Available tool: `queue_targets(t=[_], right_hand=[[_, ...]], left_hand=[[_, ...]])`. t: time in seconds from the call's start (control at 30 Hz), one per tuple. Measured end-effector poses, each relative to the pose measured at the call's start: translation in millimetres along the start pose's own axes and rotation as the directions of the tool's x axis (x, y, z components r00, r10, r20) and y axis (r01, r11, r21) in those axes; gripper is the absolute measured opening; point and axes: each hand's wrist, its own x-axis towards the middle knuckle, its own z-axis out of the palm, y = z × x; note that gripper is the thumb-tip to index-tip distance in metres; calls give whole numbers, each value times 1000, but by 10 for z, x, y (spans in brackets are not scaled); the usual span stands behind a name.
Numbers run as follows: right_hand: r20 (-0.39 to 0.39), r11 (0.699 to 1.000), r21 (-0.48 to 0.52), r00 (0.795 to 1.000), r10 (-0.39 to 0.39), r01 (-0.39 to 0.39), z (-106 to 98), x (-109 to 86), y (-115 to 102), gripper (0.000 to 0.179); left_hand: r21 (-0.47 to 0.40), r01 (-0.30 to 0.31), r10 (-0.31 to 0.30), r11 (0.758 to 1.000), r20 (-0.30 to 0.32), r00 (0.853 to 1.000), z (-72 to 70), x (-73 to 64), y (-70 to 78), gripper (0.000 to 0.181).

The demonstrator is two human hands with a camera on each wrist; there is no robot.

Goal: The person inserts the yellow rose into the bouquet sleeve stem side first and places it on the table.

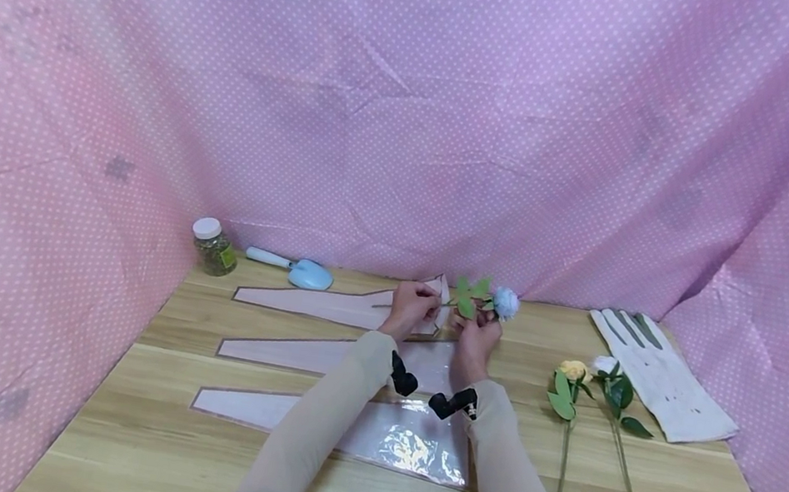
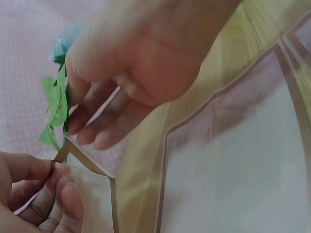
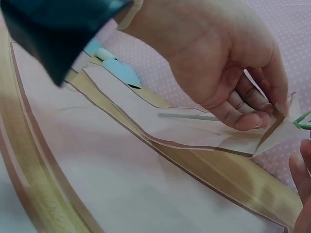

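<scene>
Near the table's far edge, the left hand pinches the rim of the farthest clear sleeve between thumb and fingers, seemingly to lift one layer and give its mouth a gap. The right hand holds the blue flower just below its bloom with bent fingers, partly hidden by leaves, a grip that likely steers the stem. That stem lies inside the sleeve, visible through the film, while leaves and bloom sit outside the mouth, toward the right edge. The middle sleeve and nearest sleeve lie parallel, wide ends also rightward, probably so every mouth faces the flowers. The yellow flower and white flower lie toward the right edge, by a white glove; a jar and trowel stay out of the way by the far left corner.
</scene>
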Motion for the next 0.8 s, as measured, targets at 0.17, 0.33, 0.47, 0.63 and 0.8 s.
queue_targets(t=[0.17, 0.33, 0.47, 0.63, 0.8], right_hand=[[-4, 999, -35, 1000, 22, -22, 2, 0, 24, 4], [-1, 1000, -17, 1000, 23, -23, -16, 19, 35, 7], [-7, 999, -14, 999, 34, -34, -36, 33, 48, 13], [6, 994, -59, 996, 90, -90, -35, 22, 65, 14], [22, 992, -88, 996, 91, -89, -30, -5, 81, 11]], left_hand=[[-18, 4, -3, 1000, 13, 1000, 11, -9, 17, 16], [-39, 19, -18, 999, 15, 1000, 15, -10, 34, 14], [-65, 17, -15, 998, 24, 1000, 23, -13, 57, 14], [-64, 20, -18, 998, 22, 1000, 39, -10, 78, 15], [-52, 27, -25, 998, 32, 999, 60, -43, 122, 15]])
